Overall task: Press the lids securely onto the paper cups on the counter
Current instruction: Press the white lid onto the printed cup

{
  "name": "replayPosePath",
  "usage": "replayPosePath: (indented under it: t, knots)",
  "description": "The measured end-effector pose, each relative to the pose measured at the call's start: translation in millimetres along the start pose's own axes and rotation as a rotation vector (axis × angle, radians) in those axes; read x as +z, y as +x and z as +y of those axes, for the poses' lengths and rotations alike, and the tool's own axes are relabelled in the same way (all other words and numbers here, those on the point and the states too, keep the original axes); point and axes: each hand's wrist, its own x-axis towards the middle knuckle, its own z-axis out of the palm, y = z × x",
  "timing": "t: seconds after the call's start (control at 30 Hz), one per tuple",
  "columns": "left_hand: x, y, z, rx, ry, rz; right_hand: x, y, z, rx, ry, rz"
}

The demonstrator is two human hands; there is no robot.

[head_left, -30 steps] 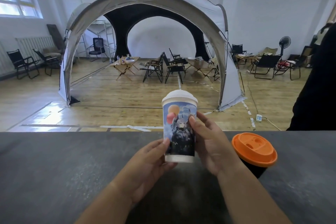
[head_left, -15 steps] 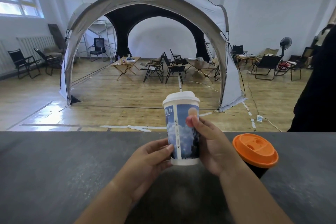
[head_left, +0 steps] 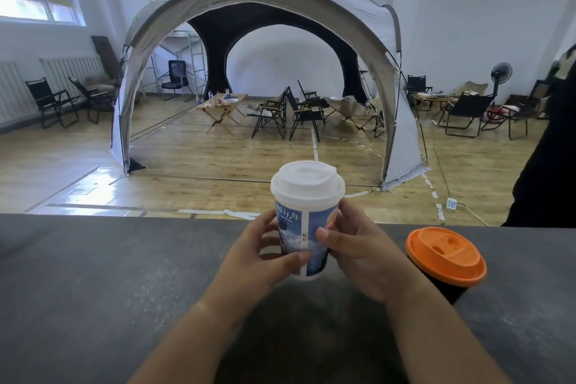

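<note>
While the left hand (head_left: 258, 256) and right hand (head_left: 358, 252) are gripping the blue cup (head_left: 304, 237) over the surface (head_left: 93, 274), its white lid (head_left: 307, 185) is sitting on top. Seating is probably being checked; next, pressing the rim down evenly. An orange-lidded cup (head_left: 445, 254) is standing just right

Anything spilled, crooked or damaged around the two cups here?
Nothing stands out. The white lid sits evenly on the printed cup, held by the left hand and right hand; the orange lid covers the black cup. No spill shows on the counter.
</note>
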Motion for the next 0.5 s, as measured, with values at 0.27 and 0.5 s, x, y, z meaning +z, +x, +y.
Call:
replayPosePath:
  t: [0.27,0.5]
  knots:
    - [-9.5,10.1,-21.5,-0.018,0.166,-0.037,-2.7,4.8,19.0,0.042,0.052,-0.108]
    - [-10.6,11.3,-27.2,-0.062,0.163,-0.091,-4.3,0.0,23.6,0.072,0.049,-0.053]
